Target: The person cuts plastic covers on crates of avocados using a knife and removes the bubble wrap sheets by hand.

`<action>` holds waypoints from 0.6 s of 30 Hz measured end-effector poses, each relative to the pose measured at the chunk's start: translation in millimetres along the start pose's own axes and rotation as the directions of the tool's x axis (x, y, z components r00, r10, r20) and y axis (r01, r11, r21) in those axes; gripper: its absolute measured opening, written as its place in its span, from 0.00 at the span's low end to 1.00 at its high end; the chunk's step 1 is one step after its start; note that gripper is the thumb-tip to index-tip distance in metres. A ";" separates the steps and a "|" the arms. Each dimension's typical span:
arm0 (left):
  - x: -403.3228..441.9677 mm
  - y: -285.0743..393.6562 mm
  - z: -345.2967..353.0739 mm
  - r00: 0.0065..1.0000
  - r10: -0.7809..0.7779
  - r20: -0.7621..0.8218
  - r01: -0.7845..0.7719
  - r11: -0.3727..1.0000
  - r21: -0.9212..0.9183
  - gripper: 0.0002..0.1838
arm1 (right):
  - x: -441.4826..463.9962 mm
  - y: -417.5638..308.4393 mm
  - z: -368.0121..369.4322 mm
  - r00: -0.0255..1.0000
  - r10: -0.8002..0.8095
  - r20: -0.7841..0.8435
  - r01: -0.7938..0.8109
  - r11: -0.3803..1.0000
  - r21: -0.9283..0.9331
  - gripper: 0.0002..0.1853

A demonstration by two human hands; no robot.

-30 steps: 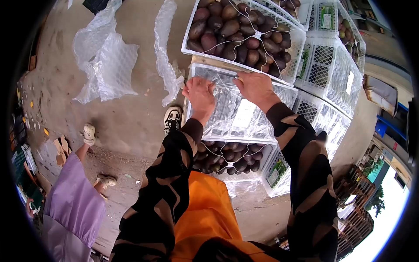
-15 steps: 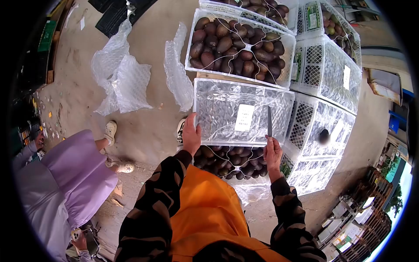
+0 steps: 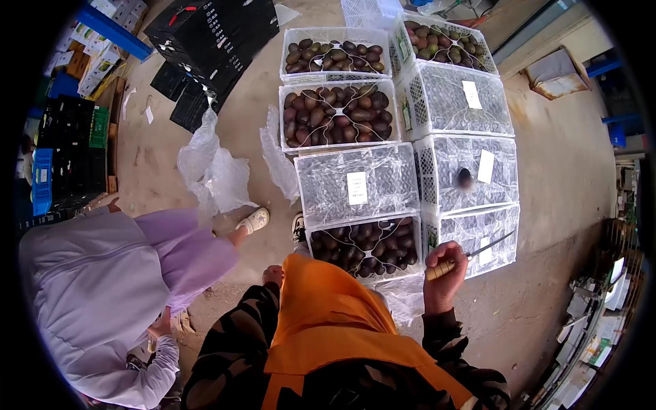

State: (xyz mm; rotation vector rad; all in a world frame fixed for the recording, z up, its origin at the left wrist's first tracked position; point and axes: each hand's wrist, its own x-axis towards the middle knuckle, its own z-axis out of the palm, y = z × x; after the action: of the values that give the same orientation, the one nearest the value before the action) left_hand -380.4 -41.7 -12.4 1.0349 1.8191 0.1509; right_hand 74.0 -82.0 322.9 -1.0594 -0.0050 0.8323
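My right hand is closed around the wooden handle of a knife, its blade pointing right over the front right crate. At the left side of my orange apron, only a small part of my left hand shows, its fingers mostly hidden. Ahead stands a white crate under bubble wrap with a white label. Nearer to me is an uncovered crate of dark avocados tied over with white cord. One dark avocado lies on a wrapped crate at the right.
More uncovered avocado crates stand behind, with wrapped crates in the right column. Loose bubble wrap lies on the floor at left, before stacked black crates. A person in a lilac jacket is close on my left.
My left hand has let go of the wrapped crate's left edge and drawn back to my apron. My right hand has moved back, swinging the knife from the crate toward the right. The view has shifted.
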 end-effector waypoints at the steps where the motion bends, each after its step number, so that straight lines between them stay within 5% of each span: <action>1: 2.0 6.9 6.2 0.995 0.067 -0.067 -0.069 0.997 -0.031 0.09 | -2.0 -47.1 26.8 0.969 -0.205 0.138 0.202 0.979 0.040 0.13; 4: 36.8 12.4 30.5 0.968 0.250 -0.008 -0.249 0.966 0.077 0.10 | -52.2 -173.9 82.0 0.608 -0.619 0.497 0.539 0.782 0.313 0.12; 6: -23.7 108.7 29.7 0.942 0.277 0.189 -0.298 0.950 0.094 0.10 | -87.4 -216.0 85.1 0.309 -0.785 0.538 0.640 0.590 0.493 0.05; 8: -29.9 116.9 47.8 0.894 0.339 0.293 -0.337 0.940 -0.059 0.10 | -118.3 -242.9 83.8 0.043 -0.874 0.483 0.578 0.416 0.702 0.11; 11: -70.0 110.8 63.2 0.894 0.314 0.321 -0.288 0.949 -0.126 0.09 | -125.7 -251.9 97.4 -0.149 -0.780 0.607 0.699 0.351 0.623 0.08; 13: -104.4 106.1 69.1 0.897 0.258 0.358 -0.256 0.965 -0.054 0.11 | -159.0 -282.7 59.1 0.000 -0.689 0.725 0.869 0.359 0.341 0.13; 18: -138.3 75.2 80.2 0.839 0.130 0.528 -0.290 0.929 0.231 0.15 | -209.4 -334.3 34.7 -0.075 -0.549 0.833 0.925 0.274 0.264 0.16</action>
State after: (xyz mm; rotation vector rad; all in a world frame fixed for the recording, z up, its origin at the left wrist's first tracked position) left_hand -253.3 -118.8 83.2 1.3480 1.2621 -0.2605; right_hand 114.1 -256.2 676.2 -0.6804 -1.6534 0.0781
